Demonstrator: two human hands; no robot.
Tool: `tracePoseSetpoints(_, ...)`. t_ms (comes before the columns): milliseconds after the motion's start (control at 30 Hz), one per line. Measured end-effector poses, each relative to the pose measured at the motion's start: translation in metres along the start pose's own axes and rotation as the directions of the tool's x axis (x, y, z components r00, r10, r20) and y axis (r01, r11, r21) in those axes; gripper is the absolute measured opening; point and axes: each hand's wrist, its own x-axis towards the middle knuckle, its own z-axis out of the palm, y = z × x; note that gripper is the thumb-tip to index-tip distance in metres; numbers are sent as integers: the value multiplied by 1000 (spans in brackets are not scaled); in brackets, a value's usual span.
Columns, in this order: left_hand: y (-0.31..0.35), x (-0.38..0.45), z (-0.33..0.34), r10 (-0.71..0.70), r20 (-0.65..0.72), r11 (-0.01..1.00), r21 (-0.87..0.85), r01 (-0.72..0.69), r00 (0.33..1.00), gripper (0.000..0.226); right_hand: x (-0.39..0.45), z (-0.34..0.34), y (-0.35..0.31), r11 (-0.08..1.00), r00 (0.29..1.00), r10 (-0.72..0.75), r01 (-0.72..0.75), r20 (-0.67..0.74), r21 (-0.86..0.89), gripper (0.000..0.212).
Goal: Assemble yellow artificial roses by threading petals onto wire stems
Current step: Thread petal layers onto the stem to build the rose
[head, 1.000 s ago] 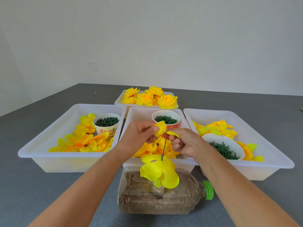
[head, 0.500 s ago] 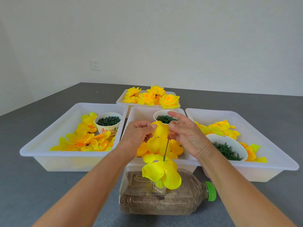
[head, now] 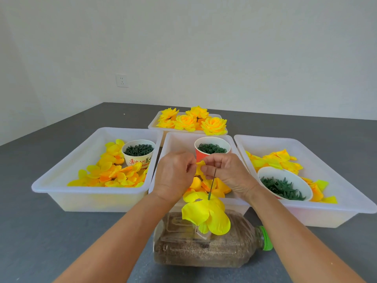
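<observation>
Head view: at frame centre the left hand (head: 175, 174) and the right hand (head: 226, 172) meet, fingers curled, both pinching a small yellow petal (head: 199, 167) between them at the top of a thin green wire (head: 212, 185). The wire stands nearly upright and runs down into a cluster of larger petals (head: 206, 215) already threaded on it, just below the hands. That cluster sits over a clear bottle (head: 204, 248) lying on its side at lower centre, green cap to the right. Behind the hands a middle bin (head: 177, 139) holds an orange cup (head: 212, 149) of green rings. A left bin (head: 59, 180) and a right bin (head: 326, 209) hold loose petals. A far tray (head: 153, 124) at upper centre carries finished roses (head: 191, 121)
</observation>
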Motion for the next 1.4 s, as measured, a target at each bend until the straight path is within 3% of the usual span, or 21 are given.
tracePoseSetpoints(67,-1,2,0,-46,-31,999,17,46,998,16,-1,0,1,999,999,13,-12,35,-31,20)
tracePoseSetpoints(133,-4,5,0,-146,25,985,-88,147,989,15,-1,2,2,998,999,16,-14,31,-67,20)
tracePoseSetpoints(267,-5,6,0,-193,125,943,-250,219,973,11,1,0,2,999,989,-23,16,-146,-50,20)
tracePoseSetpoints(400,-7,6,-2,-272,232,822,-448,351,934,10,0,-2,4,992,988,-18,-2,-152,-129,17)
tracePoseSetpoints(500,-10,6,-3,-330,262,738,-528,421,907,12,-2,-1,2,998,993,11,-18,-121,-63,15)
tracePoseSetpoints(867,-7,4,-5,-342,353,648,-583,490,871,13,-3,-3,4,997,985,-4,-10,-171,-80,17)
tracePoseSetpoints(1100,-11,6,-1,-393,301,677,-545,495,869,17,-1,-2,5,994,980,-1,-21,-201,-105,16)
tracePoseSetpoints(1267,-15,6,-1,-446,287,597,-610,521,848,23,0,-4,5,997,968,78,-71,-236,38,27)
tracePoseSetpoints(1400,-14,6,-3,-423,312,558,-650,516,851,21,1,-4,5,982,949,188,-176,-253,67,21)
